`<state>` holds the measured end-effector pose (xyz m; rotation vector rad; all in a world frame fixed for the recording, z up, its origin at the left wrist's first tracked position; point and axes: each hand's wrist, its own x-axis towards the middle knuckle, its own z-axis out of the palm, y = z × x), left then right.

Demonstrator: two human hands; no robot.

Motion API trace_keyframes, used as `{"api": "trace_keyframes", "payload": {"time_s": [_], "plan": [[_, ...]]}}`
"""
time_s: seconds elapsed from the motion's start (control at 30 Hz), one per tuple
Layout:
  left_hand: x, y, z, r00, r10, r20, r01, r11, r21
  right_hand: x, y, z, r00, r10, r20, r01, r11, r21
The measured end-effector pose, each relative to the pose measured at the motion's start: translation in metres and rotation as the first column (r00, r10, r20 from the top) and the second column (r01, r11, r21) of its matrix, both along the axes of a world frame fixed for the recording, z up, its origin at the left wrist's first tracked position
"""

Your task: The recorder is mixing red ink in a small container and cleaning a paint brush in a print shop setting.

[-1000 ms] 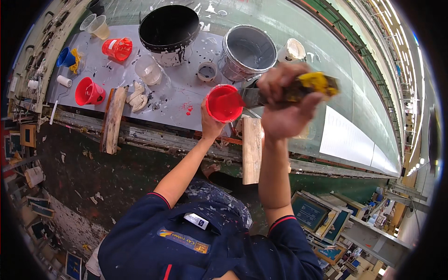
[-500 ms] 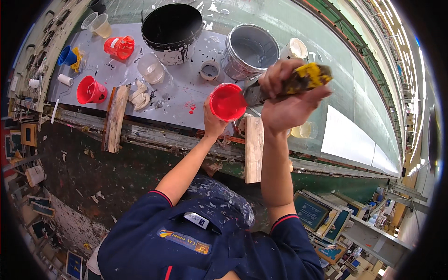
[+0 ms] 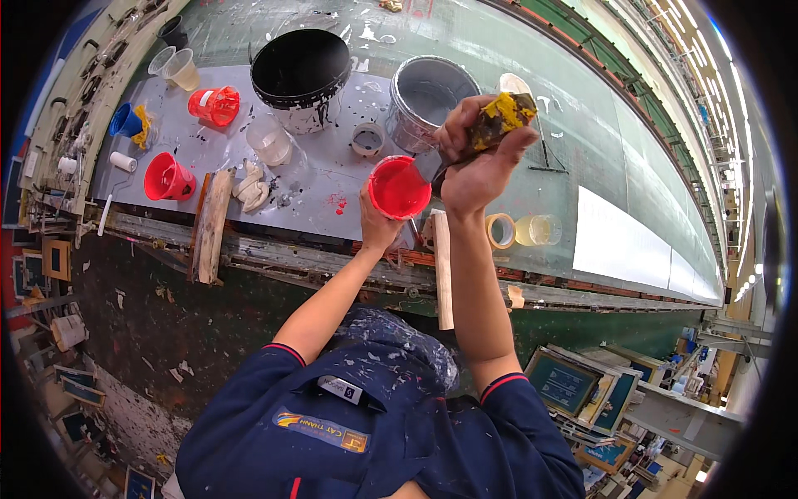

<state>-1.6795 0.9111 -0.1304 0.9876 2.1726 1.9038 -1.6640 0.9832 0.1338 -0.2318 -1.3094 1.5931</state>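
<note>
Left hand [image 3: 380, 223] curls part-way round the side of a red cup [image 3: 401, 218], fingers and thumb bent to its wall, holding it near the table edge with its mouth turned up toward the camera. Inside is red paint [image 3: 396, 185]. Right hand [image 3: 470, 173] is closed about the handle [image 3: 500, 119] of a flat-bladed tool, blotched yellow and dark, with the thumb standing out from the grip. The tool's blade [image 3: 430, 165] reaches the cup's right rim; whether its end dips into the paint or only rests on the rim, I cannot tell.

The step in hand looks like working the paint with the blade, the 2 hands acting together. From here, the next move seems to call for a firm left grip, the cup kept level, and the blade's angle controlled so that nothing drips on the grey sheet [image 3: 309, 220]. Beyond the cup stand 2 large buckets, 1 black [image 3: 301, 106] and 1 grey [image 3: 405, 125].
</note>
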Motion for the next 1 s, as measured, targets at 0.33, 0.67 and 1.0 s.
{"api": "trace_keyframes", "payload": {"time_s": [0.33, 0.67, 1.0], "plan": [[-0.001, 0.001, -0.003, 1.0, -0.013, -0.001, 0.013, 0.998, -0.068, 0.001, 0.004, -0.018, 0.99, 0.097, 0.101, -0.099, 0.995, 0.015], [-0.001, 0.003, -0.003, 1.0, -0.005, -0.004, 0.005, 1.0, -0.025, 0.01, -0.002, -0.026, 0.993, 0.07, 0.099, -0.079, 0.993, 0.088], [-0.002, 0.004, -0.016, 0.998, 0.004, -0.063, -0.005, 1.0, -0.024, 0.014, 0.007, -0.048, 0.989, 0.061, 0.138, -0.066, 0.997, 0.028]]}}
